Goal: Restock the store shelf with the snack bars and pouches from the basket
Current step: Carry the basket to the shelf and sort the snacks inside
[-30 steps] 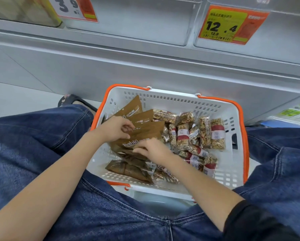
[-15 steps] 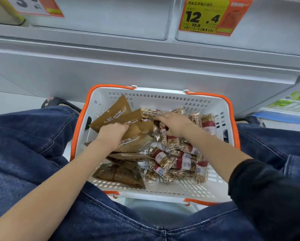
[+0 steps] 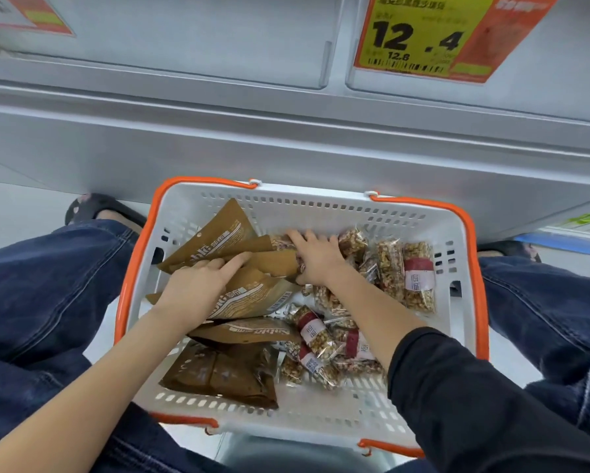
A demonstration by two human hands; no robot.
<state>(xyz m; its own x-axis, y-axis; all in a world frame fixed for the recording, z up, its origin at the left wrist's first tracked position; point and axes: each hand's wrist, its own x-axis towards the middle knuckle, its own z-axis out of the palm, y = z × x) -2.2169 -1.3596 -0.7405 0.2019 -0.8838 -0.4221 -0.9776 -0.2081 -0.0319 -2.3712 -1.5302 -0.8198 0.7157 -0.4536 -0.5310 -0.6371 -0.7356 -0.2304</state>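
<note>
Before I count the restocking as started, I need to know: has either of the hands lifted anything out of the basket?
No: the left hand and right hand both rest on packets inside the basket.

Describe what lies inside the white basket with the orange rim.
The basket holds brown pouches on its left and clear-wrapped snack bars on its right. The left hand and right hand hide whatever lies beneath them.
</note>
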